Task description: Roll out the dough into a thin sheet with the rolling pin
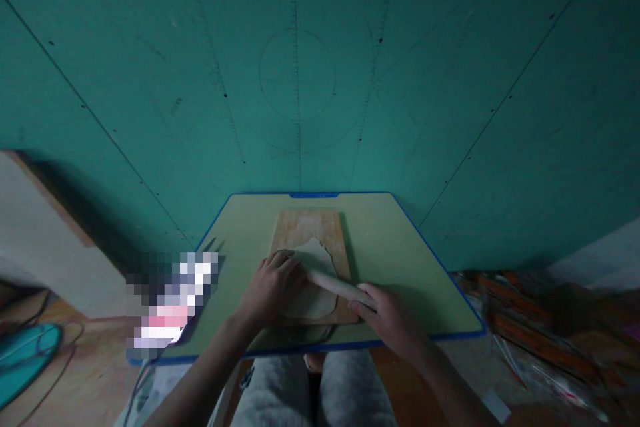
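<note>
A flat sheet of dough [313, 300] with an uneven edge lies on a wooden board [310, 223]. Across the sheet, slanting down to the right, rests a rolling pin [337, 285]. My left hand [274, 283] is closed over the pin's left end, above the dough's left side. The fingers of my right hand [383, 313] wrap round the other end, just past the board's right edge. Part of the dough's left side is hidden under my left hand.
The board lies on a pale green table [400, 253] with a blue rim, against a green wall [320, 80]. A blurred-out lit device [173, 307] stands at the table's left edge. Assorted items [540, 340] lie on the floor at the right.
</note>
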The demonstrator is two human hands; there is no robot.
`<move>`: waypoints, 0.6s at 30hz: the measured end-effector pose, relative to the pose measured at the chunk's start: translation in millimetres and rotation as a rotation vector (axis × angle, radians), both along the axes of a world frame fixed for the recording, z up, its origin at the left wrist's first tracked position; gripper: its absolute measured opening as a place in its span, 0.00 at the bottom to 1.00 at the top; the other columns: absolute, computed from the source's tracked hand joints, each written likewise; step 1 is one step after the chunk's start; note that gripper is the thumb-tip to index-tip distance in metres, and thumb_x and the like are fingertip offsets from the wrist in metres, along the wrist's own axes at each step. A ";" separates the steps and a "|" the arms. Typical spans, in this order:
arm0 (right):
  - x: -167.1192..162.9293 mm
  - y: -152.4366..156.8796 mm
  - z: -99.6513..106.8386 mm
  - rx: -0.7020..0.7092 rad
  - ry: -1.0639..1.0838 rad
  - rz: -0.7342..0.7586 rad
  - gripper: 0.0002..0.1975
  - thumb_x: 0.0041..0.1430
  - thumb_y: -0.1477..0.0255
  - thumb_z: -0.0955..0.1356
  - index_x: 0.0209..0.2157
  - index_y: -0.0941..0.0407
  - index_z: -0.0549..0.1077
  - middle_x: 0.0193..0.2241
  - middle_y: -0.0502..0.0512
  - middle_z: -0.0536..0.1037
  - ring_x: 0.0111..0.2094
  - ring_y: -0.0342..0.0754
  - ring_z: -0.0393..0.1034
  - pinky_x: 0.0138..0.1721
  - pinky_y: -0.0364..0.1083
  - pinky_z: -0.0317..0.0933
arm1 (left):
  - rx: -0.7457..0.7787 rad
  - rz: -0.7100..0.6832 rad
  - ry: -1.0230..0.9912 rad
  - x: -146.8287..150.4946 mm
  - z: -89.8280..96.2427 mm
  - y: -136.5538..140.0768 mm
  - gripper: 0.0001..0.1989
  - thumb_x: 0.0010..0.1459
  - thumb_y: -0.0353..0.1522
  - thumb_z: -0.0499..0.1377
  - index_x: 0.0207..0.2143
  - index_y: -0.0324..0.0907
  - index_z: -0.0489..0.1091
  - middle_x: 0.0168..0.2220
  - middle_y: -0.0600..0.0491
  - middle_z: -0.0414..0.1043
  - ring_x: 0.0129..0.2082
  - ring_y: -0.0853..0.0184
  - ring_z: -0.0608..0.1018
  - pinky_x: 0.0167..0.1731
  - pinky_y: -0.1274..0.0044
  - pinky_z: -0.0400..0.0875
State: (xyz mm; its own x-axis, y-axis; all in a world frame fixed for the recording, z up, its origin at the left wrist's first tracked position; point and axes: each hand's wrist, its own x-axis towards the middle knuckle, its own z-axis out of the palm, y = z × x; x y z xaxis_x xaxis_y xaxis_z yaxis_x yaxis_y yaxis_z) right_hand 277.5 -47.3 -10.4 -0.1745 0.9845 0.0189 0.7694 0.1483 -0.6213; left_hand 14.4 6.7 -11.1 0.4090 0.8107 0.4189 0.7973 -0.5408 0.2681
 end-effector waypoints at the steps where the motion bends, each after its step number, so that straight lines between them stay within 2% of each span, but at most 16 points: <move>1: 0.1 0.6 -0.7 0.028 -0.021 -0.008 0.17 0.61 0.59 0.65 0.44 0.54 0.75 0.37 0.57 0.81 0.39 0.54 0.76 0.36 0.46 0.61 | 0.002 0.003 0.002 2.0 -0.3 0.9 0.13 0.65 0.35 0.53 0.48 0.42 0.71 0.50 0.44 0.72 0.50 0.57 0.73 0.49 0.65 0.71; 4: 0.1 1.1 -3.8 0.138 -0.130 -0.021 0.16 0.63 0.60 0.64 0.46 0.54 0.74 0.39 0.58 0.80 0.40 0.54 0.76 0.36 0.46 0.62 | 0.011 -0.004 0.042 10.0 -0.8 4.3 0.14 0.66 0.36 0.52 0.48 0.41 0.71 0.51 0.44 0.72 0.53 0.56 0.72 0.53 0.63 0.69; 9: -1.3 0.4 -10.2 0.282 -0.389 -0.079 0.18 0.68 0.58 0.58 0.44 0.53 0.73 0.40 0.60 0.78 0.34 0.53 0.75 0.29 0.46 0.58 | 0.056 0.040 0.156 26.8 -3.2 14.5 0.22 0.66 0.41 0.51 0.57 0.40 0.66 0.58 0.42 0.68 0.60 0.49 0.65 0.59 0.53 0.58; 14: 3.0 7.6 -12.4 0.185 -0.539 -0.122 0.21 0.67 0.55 0.57 0.35 0.53 0.74 0.24 0.56 0.78 0.24 0.51 0.74 0.22 0.46 0.49 | 0.043 0.061 0.214 43.6 1.8 34.7 0.22 0.66 0.38 0.49 0.59 0.40 0.65 0.61 0.41 0.64 0.63 0.48 0.63 0.61 0.54 0.56; 18: 15.9 25.3 -10.5 0.184 -0.584 -0.081 0.20 0.69 0.59 0.57 0.37 0.53 0.76 0.25 0.55 0.80 0.25 0.49 0.75 0.23 0.45 0.51 | 0.043 0.089 0.255 59.5 3.9 57.2 0.23 0.67 0.35 0.46 0.61 0.40 0.62 0.61 0.42 0.64 0.63 0.50 0.62 0.61 0.57 0.56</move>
